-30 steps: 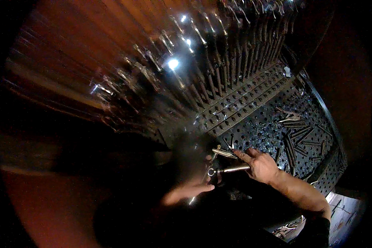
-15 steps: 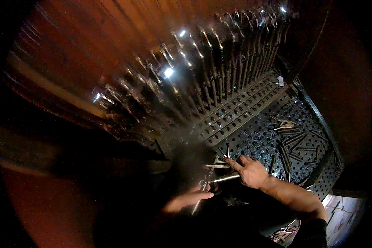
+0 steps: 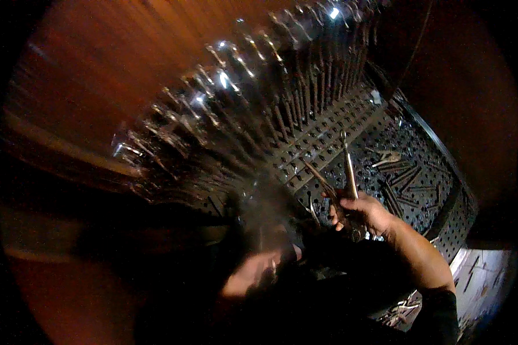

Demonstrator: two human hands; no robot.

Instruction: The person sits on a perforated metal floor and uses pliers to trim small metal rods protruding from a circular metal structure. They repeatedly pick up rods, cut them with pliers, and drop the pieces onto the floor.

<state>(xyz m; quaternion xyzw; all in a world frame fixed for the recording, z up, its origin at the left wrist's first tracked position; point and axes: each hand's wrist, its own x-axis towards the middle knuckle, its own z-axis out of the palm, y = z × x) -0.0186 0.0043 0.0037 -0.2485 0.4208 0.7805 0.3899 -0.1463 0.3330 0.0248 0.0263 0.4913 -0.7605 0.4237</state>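
Note:
My right hand [image 3: 369, 214] is closed around a plier-like metal piece. One shiny arm [image 3: 350, 172] of it points up and away, and a darker arm [image 3: 322, 179] spreads off to the left. Its lower end is lost in the shade beneath my fingers. To the left and nearer, my left hand [image 3: 262, 269] is smeared by motion and partly in darkness, so its fingers and anything in them cannot be made out. Between the hands and the rack, a thin pale metal piece [image 3: 313, 211] shows at the edge of the perforated plate [image 3: 357, 160].
Rows of upright rods [image 3: 296, 103] with shiny metal pieces on top curve across the far side. Dark loose bars [image 3: 406, 178] lie on the plate to the right, beside pale metal pieces [image 3: 388, 156]. More metal pieces [image 3: 403, 310] lie low near my right sleeve.
My right hand has moved slightly right and up, its pointing finger now curled round the plier-like piece. The ringed metal piece by my left hand is no longer visible. The view has shifted.

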